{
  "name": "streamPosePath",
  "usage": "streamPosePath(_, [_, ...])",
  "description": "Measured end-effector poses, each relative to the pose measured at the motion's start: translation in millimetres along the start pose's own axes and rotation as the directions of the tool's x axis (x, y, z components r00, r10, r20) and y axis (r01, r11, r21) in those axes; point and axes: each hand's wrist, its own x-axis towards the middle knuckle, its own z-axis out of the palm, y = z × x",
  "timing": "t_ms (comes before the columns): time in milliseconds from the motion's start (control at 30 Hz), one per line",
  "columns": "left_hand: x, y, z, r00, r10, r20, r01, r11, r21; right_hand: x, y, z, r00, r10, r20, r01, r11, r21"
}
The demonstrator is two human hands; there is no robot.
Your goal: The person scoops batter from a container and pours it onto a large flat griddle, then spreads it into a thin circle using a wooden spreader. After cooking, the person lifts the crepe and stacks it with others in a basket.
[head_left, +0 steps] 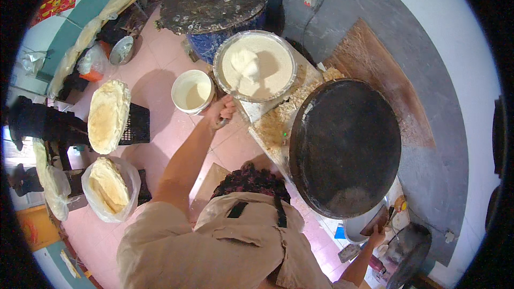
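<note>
My left hand [220,111] is closed in a fist beside the rim of a wide round basin [216,69]. A metal handle end pokes out below the fist; it seems to belong to a batter-coated ladle [246,64] over the pale batter [276,69], though the link is unclear. Next to that hand stands a white bucket [178,96] with pale batter inside. At the lower right, my right hand [378,236] grips a flat brown scraper [376,220] over a white tub [353,230]. A large black round griddle [345,147] lies between my hands.
Behind the basin stands a blue drum [206,45] with a dark crusted lid [214,0]. On the left are a pale mass [110,115] on a black crate [140,123] and a plastic-lined container [131,203]. Beyond the griddle leans a brown board [383,85]. A dark pan [412,251] sits lower right.
</note>
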Motion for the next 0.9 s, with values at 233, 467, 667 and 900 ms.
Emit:
streamPosePath(233, [32,-39,0,0.969,-0.208,0.134,0.231,0.954,-0.192,-13,16,-17,1.0,-0.02,-0.012,0.021,0.998,0.059])
streamPosePath(467, [-16,-4,96,0.943,-0.219,0.249,0.245,0.967,-0.077,-26,-1,-5,1.0,0.017,-0.026,-0.016,1.0,0.022])
streamPosePath(667, [-67,23,168,0.963,-0.084,0.254,0.079,0.996,0.031,-26,14,-12,0.998,0.04,-0.054,-0.037,0.998,0.046])
streamPosePath(900, [-14,17,63,0.995,-0.097,0.04,0.098,0.995,-0.015,-21,7,-7,0.991,-0.072,-0.11,0.084,0.99,0.109])
